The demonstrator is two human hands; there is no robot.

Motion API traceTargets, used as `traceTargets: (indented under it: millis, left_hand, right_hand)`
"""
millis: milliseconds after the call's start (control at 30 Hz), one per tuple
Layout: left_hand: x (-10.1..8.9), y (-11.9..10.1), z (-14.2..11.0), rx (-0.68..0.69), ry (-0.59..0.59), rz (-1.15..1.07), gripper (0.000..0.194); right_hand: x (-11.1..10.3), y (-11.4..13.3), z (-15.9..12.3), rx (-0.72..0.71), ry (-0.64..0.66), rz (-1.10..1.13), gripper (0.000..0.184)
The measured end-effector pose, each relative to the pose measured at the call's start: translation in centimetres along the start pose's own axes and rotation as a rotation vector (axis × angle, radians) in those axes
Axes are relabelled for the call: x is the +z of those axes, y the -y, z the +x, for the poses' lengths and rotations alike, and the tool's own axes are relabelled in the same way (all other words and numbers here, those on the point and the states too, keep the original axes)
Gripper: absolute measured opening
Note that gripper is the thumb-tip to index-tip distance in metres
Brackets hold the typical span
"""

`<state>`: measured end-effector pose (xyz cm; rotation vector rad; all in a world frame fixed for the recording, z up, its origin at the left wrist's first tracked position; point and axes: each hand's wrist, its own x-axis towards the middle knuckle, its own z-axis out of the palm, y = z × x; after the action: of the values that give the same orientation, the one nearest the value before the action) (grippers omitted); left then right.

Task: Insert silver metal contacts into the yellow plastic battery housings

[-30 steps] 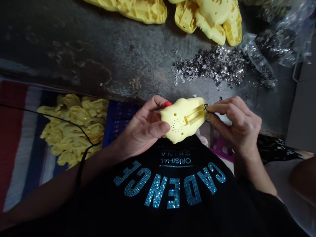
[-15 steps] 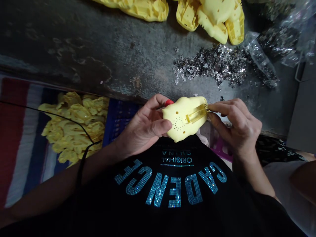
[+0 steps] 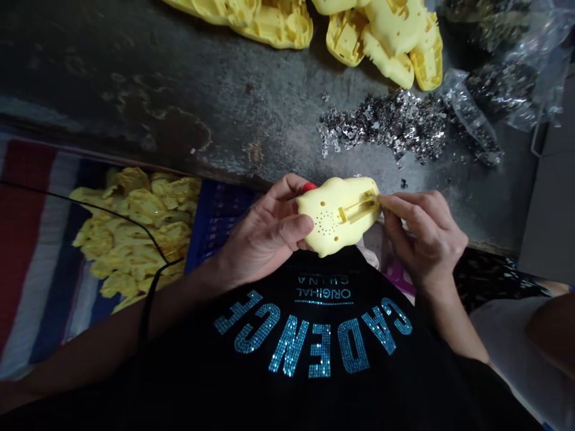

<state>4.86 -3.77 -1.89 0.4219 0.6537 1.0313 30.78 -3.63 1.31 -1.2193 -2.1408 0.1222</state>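
A yellow plastic shell (image 3: 330,206) with small speaker holes and a long battery slot is gripped at its left end by my left hand (image 3: 274,230), thumb on top. Something red shows at that hand's fingertip. My right hand (image 3: 420,230) is at the shell's right end, thumb and forefinger pinched together at the end of the slot. A small metal piece seems to sit there, but the fingertips cover most of it. On the bench beyond lies a heap of small shiny metal contact pieces (image 3: 390,126).
More yellow shells (image 3: 390,36) lie at the back of the grey bench (image 3: 157,102). Clear plastic bags (image 3: 476,114) hold metal pieces at the right. Many yellow shells (image 3: 139,233) are piled at the left beside a blue crate (image 3: 215,215). A black cord (image 3: 155,287) crosses there. Another person's arm (image 3: 552,323) is at the right.
My right hand has shifted slightly, its fingers now lower over the slot's end. The metal piece there appears further inside the slot. My left hand keeps its hold on the shell.
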Motion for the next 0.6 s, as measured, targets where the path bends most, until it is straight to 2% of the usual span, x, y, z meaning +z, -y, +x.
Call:
traceTargets:
  millis: [67,133,267,433,600]
  left_hand:
    - [0.0,0.0,0.0,0.023,0.015,0.033,0.042]
    - [0.0,0.0,-0.1,0.06,0.073,0.066,0.042]
    - [0.3,-0.3,-0.5,0.096,0.185,0.153,0.038]
    - [0.9,-0.3,-0.9,0.153,0.264,0.321,0.047]
    - [0.8,-0.1,-0.6,0.101,0.305,0.448,0.045]
  right_hand:
    - [-0.2,-0.7,0.4,0.123,0.01,0.163,0.028]
    - [-0.3,-1.6,1.0,0.264,0.083,0.356,0.022]
    - [-0.6,-3.1,2.2,0.421,0.281,0.648,0.034]
    - [-0.8,-3.8,3.1,0.428,0.364,0.69,0.043]
    - [0.0,-4.1,1.7,0.37,0.252,0.674,0.038]
